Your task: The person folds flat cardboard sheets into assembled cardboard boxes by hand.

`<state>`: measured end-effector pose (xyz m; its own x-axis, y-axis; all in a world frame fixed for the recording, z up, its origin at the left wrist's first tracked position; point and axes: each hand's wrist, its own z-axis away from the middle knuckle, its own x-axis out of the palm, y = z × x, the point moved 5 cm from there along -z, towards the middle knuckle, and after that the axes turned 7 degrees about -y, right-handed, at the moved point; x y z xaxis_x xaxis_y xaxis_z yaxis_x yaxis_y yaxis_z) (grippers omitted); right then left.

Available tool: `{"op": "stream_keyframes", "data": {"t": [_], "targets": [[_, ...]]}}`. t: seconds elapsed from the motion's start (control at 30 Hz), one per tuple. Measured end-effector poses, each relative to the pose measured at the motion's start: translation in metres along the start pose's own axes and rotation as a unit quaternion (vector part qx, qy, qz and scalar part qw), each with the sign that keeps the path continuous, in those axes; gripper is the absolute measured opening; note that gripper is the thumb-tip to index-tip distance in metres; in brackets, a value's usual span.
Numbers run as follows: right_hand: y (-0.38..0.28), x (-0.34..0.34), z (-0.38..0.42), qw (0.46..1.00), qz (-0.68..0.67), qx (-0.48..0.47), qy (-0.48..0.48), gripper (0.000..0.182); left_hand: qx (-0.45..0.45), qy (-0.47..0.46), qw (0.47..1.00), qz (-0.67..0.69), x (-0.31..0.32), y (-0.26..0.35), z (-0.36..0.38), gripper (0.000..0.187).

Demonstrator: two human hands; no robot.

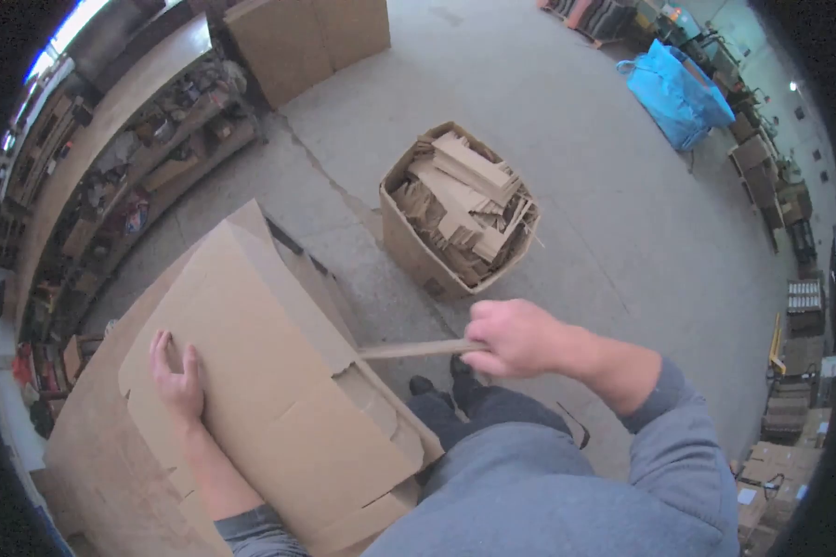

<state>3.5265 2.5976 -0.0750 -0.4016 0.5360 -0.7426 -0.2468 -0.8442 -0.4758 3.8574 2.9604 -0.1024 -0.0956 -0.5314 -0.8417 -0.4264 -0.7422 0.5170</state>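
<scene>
A large flattened cardboard sheet (269, 390) lies on a table at the lower left, with slits and a torn gap along its right edge. My left hand (177, 379) rests flat on it, fingers apart. At the centre, my right hand (513, 340) is closed on the end of a narrow cardboard strip (409, 350), which reaches left to the sheet's edge beside the gap. Whether the strip is still joined to the sheet, I cannot tell.
An open carton (409, 239) full of cardboard scraps stands on the floor beyond my right hand. Loaded shelves (158, 172) line the left. A big cardboard box (311, 42) stands at the back, a blue bag (675, 96) at the upper right, and stacked boxes (776, 473) at the lower right.
</scene>
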Motion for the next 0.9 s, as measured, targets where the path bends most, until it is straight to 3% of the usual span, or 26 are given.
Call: {"op": "stream_keyframes", "data": {"t": [0.07,0.13,0.2,0.27,0.37,0.4,0.47,0.5,0.57,0.63,0.67,0.7,0.77,0.9], "targets": [[0.013,-0.033,0.033,0.989,0.043,0.053,0.131,0.032,0.005,0.007,1.000,0.013,0.002,-0.003,0.002,0.043],[0.045,-0.032,0.054,0.969,-0.074,0.155,0.179,0.023,-0.009,-0.001,1.000,-0.010,0.003,0.001,0.004,0.047],[0.079,-0.025,0.056,0.926,-0.185,0.235,0.231,0.019,-0.014,0.005,1.000,-0.022,0.002,0.004,0.003,0.049],[0.112,0.003,0.045,0.841,-0.332,0.312,0.292,0.020,0.003,0.016,1.000,-0.016,0.001,0.006,0.001,0.048],[0.162,-0.003,0.004,0.778,-0.345,0.369,0.373,0.023,-0.010,0.010,1.000,-0.020,0.001,0.006,0.002,0.048],[0.174,-0.008,-0.001,0.784,-0.339,0.376,0.358,0.033,-0.007,0.012,1.000,-0.016,0.002,0.006,0.000,0.047],[0.198,-0.009,-0.018,0.810,-0.315,0.405,0.282,0.090,-0.004,0.017,1.000,-0.008,0.002,0.001,0.002,0.046],[0.184,0.001,-0.023,0.822,-0.311,0.393,0.273,0.076,-0.001,0.018,1.000,-0.011,0.002,0.001,-0.002,0.046],[0.152,0.031,-0.034,0.862,-0.291,0.344,0.231,0.029,0.011,0.017,1.000,-0.020,0.004,-0.005,-0.001,0.047],[0.072,0.084,-0.031,0.911,-0.323,0.234,0.108,0.016,-0.001,0.010,1.000,-0.011,0.004,-0.010,0.003,0.047],[0.029,0.106,-0.028,0.927,-0.341,0.153,0.038,0.022,0.000,0.012,1.000,-0.001,0.006,-0.009,-0.002,0.047],[0.006,0.127,-0.023,0.930,-0.338,0.146,-0.008,0.021,0.001,0.008,1.000,-0.006,0.004,-0.009,-0.002,0.047],[-0.046,0.171,-0.007,0.929,-0.299,0.109,-0.189,0.030,0.000,0.010,1.000,-0.006,0.004,-0.008,-0.003,0.049],[-0.076,0.187,0.009,0.893,-0.349,0.128,-0.253,0.044,-0.007,-0.004,1.000,0.012,0.007,-0.009,-0.003,0.048]]}}
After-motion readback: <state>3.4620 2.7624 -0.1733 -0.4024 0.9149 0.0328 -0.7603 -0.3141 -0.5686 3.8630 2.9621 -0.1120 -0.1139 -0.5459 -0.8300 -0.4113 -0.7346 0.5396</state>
